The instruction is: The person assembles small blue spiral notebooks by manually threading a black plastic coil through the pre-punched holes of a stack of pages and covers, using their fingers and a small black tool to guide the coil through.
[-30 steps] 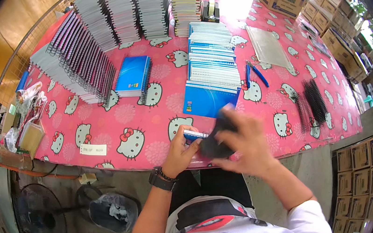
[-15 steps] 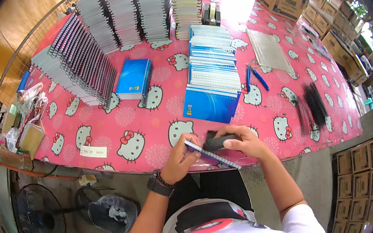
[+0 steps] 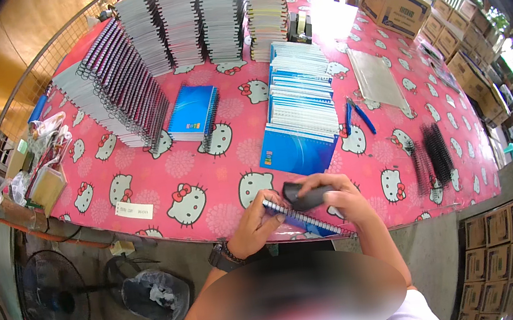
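At the near edge of the pink cartoon-print table [image 3: 142, 175], my left hand [image 3: 257, 221] grips a blue spiral-bound notebook [image 3: 307, 221] by its left end. My right hand [image 3: 338, 198] holds a dark hand tool [image 3: 303, 197] against the notebook's wire spine. Both hands sit close together over the table edge. A fanned row of blue notebooks [image 3: 301, 112] lies just beyond the hands.
Tall stacks of spiral notebooks [image 3: 199, 18] line the far side, with a slanted row [image 3: 121, 93] at left. A small blue notebook pile [image 3: 192, 111], blue pens [image 3: 357, 115], black binding coils [image 3: 434, 156] and a clear sheet stack [image 3: 375, 76] lie around. Cardboard boxes [image 3: 470, 60] stand right; a fan [image 3: 55, 303] below left.
My hands came down from a raised position to the table edge. The right hand with the dark tool lowered onto the notebook's spine, and the left hand settled on its end.
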